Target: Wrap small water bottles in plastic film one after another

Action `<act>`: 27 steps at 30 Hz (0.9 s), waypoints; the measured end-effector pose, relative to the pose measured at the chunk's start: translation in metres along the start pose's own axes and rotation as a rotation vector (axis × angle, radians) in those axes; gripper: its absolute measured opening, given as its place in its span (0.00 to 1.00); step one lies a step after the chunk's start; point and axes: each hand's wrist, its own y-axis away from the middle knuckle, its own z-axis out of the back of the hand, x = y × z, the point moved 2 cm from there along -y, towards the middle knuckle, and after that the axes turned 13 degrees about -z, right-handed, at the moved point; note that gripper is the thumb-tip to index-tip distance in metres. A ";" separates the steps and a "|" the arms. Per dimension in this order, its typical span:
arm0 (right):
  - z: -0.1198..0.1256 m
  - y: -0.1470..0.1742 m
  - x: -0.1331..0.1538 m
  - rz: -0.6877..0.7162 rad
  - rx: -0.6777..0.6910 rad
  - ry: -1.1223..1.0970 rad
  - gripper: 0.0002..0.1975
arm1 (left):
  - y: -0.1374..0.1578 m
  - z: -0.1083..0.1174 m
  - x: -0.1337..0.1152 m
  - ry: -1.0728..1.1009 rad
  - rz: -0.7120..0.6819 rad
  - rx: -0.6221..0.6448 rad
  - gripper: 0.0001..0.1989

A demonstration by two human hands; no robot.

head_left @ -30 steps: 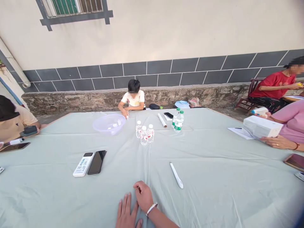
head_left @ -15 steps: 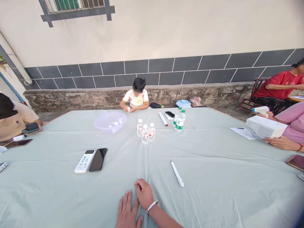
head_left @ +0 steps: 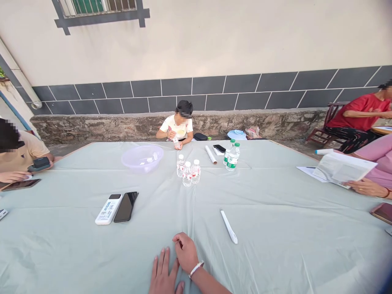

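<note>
My left hand [head_left: 163,272] lies flat on the table cover, fingers spread and nothing under them that shows. Right beside it, my right hand [head_left: 186,253] rests with its fingers curled in; only shadow shows in the hollow. A bracelet circles the right wrist. To the right of my hands lies a slim white pen-shaped tool [head_left: 228,226], apart from them. Farther off on the left, a white power bank [head_left: 108,209] and a black phone [head_left: 126,207] lie side by side.
Three small water bottles [head_left: 187,174] stand mid-table, a translucent purple basin [head_left: 142,159] behind left. Two green-capped bottles [head_left: 233,157], a paper roll [head_left: 211,155] and a phone [head_left: 219,148] are behind right. People sit left, opposite and right; one holds a white booklet [head_left: 346,168].
My hands have stayed in place. The person opposite has raised a small clear bottle in both hands. At the right, the white booklet has tilted and opened out in a person's hands.
</note>
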 end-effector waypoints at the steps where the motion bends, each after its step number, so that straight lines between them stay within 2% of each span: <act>1: 0.000 0.000 0.000 0.002 -0.001 0.001 0.15 | 0.000 0.000 0.000 -0.006 -0.006 -0.004 0.27; 10: 0.001 0.000 0.002 0.007 -0.008 0.003 0.15 | -0.004 0.017 -0.002 0.003 -0.002 0.035 0.27; 15: 0.001 0.001 0.002 0.007 -0.003 0.005 0.14 | -0.003 0.015 -0.002 -0.007 -0.006 0.013 0.28; 22: 0.001 0.002 0.003 0.008 0.002 -0.007 0.14 | -0.005 0.028 0.003 -0.066 -0.100 0.017 0.26; 27: 0.002 0.002 0.003 -0.007 0.021 -0.002 0.14 | -0.006 0.035 0.008 -0.031 -0.143 0.101 0.28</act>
